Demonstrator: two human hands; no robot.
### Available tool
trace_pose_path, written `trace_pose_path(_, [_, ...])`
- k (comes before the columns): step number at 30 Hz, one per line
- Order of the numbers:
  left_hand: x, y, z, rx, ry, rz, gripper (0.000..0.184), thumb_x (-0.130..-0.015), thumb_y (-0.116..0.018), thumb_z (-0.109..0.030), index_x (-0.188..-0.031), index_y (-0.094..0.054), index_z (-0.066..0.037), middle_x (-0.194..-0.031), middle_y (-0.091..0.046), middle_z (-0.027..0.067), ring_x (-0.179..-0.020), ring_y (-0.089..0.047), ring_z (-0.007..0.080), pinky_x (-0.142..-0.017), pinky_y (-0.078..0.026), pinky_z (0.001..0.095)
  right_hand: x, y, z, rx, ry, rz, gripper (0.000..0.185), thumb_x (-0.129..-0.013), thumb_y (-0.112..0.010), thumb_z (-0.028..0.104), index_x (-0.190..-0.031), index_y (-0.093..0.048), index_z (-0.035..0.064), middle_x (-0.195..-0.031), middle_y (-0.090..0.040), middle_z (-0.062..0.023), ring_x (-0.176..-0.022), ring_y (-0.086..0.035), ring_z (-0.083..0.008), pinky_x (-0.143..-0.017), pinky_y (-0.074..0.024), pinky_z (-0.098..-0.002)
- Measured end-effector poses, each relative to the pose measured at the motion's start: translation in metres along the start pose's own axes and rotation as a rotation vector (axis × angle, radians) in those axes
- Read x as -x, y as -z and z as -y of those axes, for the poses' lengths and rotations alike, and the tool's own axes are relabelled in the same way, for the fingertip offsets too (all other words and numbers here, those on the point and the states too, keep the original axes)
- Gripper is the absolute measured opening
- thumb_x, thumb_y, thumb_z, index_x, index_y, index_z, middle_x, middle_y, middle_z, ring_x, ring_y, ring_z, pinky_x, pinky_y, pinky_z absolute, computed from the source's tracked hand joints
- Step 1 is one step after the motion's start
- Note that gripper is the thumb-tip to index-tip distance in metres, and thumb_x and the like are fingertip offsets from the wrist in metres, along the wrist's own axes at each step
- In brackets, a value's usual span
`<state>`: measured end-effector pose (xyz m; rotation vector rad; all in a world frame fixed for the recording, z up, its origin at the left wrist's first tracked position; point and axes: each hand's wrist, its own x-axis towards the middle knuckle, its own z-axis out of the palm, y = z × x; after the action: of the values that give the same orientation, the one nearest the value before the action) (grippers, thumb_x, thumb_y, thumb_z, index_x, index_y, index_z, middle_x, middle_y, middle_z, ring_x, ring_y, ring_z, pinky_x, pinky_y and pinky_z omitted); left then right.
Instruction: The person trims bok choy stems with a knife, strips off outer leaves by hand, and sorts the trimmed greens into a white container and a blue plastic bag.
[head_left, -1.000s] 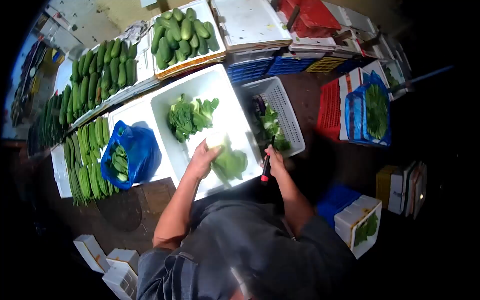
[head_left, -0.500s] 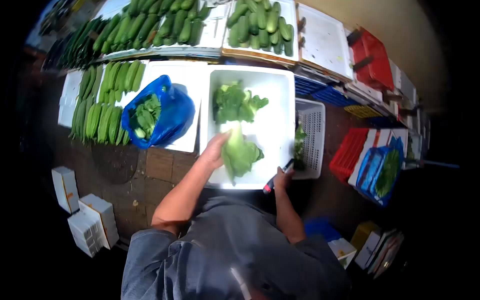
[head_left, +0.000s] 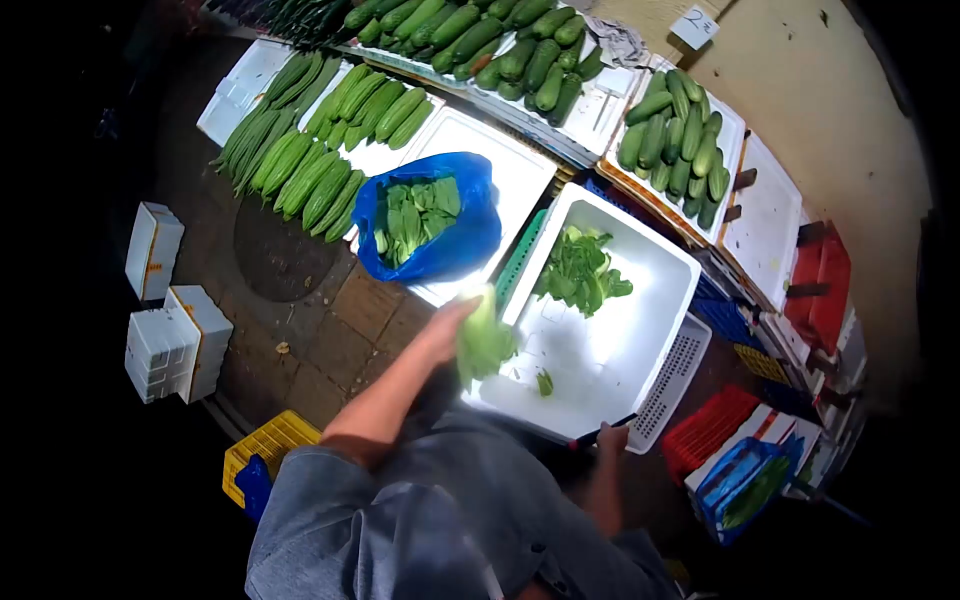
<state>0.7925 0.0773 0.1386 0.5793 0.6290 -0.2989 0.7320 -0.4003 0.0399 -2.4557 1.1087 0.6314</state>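
My left hand [head_left: 447,325] grips the pale stem end of a leafy green vegetable [head_left: 484,345], which hangs blurred over the left corner of a white tub [head_left: 625,365]. Several leafy greens [head_left: 583,270] lie at the far end of that tub, and a small loose leaf [head_left: 544,382] rests nearer to me. At the tub's near right corner, my right hand [head_left: 612,437] is closed around a black and red knife [head_left: 590,438]. Left of the tub, an open blue plastic bag [head_left: 470,235] holds more leafy greens [head_left: 415,215].
Green gourds [head_left: 315,185] lie on the left, with cucumbers [head_left: 680,145] in a far foam box. A perforated white basket [head_left: 678,375] sits under the tub's right side. Red crates [head_left: 708,432] stand at right, foam boxes [head_left: 180,340] and a yellow crate [head_left: 268,445] at left.
The view has turned leftward. My left hand has carried the vegetable from over the tub's middle to its left edge, nearer the blue bag. My right hand still holds the knife.
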Motion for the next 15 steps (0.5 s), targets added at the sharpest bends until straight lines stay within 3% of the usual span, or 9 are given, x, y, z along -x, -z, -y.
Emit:
trace_pose_path(2, [-0.001,0.014,-0.008,-0.007,-0.019,-0.054,0.041,-0.098,-0.064,-0.022,-0.135,-0.055,-0.005,-0.119,-0.065,0.0096,-0.105,-0.066,0.0227,-0.090,-0.056,0.0396,0.002,0.012,-0.001,0.143,0.067,-0.005,0.046,-0.080,-0.072,0.025,-0.114,-0.061,-0.0044,-0.112,-0.067,-0.0280,-0.108,-0.064,-0.0439,-0.097,-0.0485,-0.0481])
trace_pose_path(3, [-0.001,0.019,-0.012,-0.040,-0.026,-0.095,0.041,-0.098,-0.064,-0.021,-0.135,-0.055,-0.006,-0.117,-0.066,0.0084,-0.103,-0.066,0.0215,-0.089,-0.056,0.0381,0.004,0.019,-0.001,0.158,0.112,0.052,0.051,-0.082,-0.071,0.032,-0.116,-0.060,-0.0053,-0.114,-0.066,-0.0288,-0.107,-0.065,-0.0447,-0.094,-0.0492,-0.0495])
trace_pose_path(6, [-0.008,0.034,-0.019,-0.101,-0.060,-0.100,0.041,-0.098,-0.064,-0.020,-0.135,-0.055,-0.005,-0.116,-0.066,0.0072,-0.100,-0.067,0.0198,-0.088,-0.056,0.0365,0.011,0.026,0.009,0.205,0.104,-0.026,0.055,-0.084,-0.071,0.034,-0.119,-0.059,-0.0057,-0.114,-0.066,-0.0285,-0.106,-0.065,-0.0447,-0.094,-0.0491,-0.0502])
trace_pose_path(7, [-0.010,0.039,-0.020,-0.157,-0.086,-0.111,0.041,-0.098,-0.064,-0.019,-0.135,-0.056,-0.005,-0.116,-0.066,0.0071,-0.100,-0.067,0.0193,-0.088,-0.056,0.0359,0.015,0.022,0.021,0.269,0.068,-0.156,0.051,-0.087,-0.070,0.030,-0.122,-0.059,-0.0060,-0.113,-0.067,-0.0255,-0.103,-0.067,-0.0391,-0.093,-0.0506,-0.0462])
trace_pose_path(10, [-0.017,0.047,-0.021,-0.274,-0.137,-0.105,0.040,-0.097,-0.065,-0.019,-0.133,-0.056,-0.003,-0.115,-0.066,0.0070,-0.099,-0.066,0.0181,-0.086,-0.055,0.0342,0.048,0.025,0.096,-0.204,0.355,0.124,0.050,-0.088,-0.072,0.019,-0.129,-0.057,-0.0052,-0.110,-0.068,-0.0208,-0.099,-0.068,-0.0323,-0.091,-0.0519,-0.0395])
trace_pose_path(12, [-0.019,0.044,-0.023,-0.277,-0.144,-0.047,0.041,-0.095,-0.067,-0.021,-0.130,-0.057,-0.002,-0.113,-0.065,0.0070,-0.098,-0.063,0.0176,-0.084,-0.054,0.0332,0.093,-0.001,0.171,-0.367,0.732,0.249,0.055,-0.086,-0.075,0.011,-0.133,-0.053,-0.0053,-0.114,-0.067,-0.0193,-0.104,-0.065,-0.0276,-0.090,-0.0520,-0.0355])
trace_pose_path(13, [-0.016,0.035,-0.028,-0.273,-0.131,-0.058,0.042,-0.094,-0.067,-0.019,-0.131,-0.057,-0.002,-0.114,-0.065,0.0066,-0.101,-0.063,0.0168,-0.087,-0.053,0.0328,0.114,-0.014,0.206,-0.264,0.883,0.303,0.057,-0.088,-0.073,0.015,-0.137,-0.051,-0.0057,-0.128,-0.062,-0.0215,-0.121,-0.058,-0.0298,-0.104,-0.0455,-0.0390])
trace_pose_path(15, [-0.014,0.030,-0.033,-0.327,-0.230,-0.042,0.040,-0.095,-0.063,-0.014,-0.133,-0.057,-0.002,-0.117,-0.066,0.0067,-0.103,-0.064,0.0162,-0.090,-0.052,0.0313,0.174,-0.025,0.284,-0.315,1.065,0.498,0.065,-0.086,-0.074,0.015,-0.142,-0.046,-0.0034,-0.134,-0.057,-0.0209,-0.128,-0.052,-0.0297,-0.107,-0.0431,-0.0388])
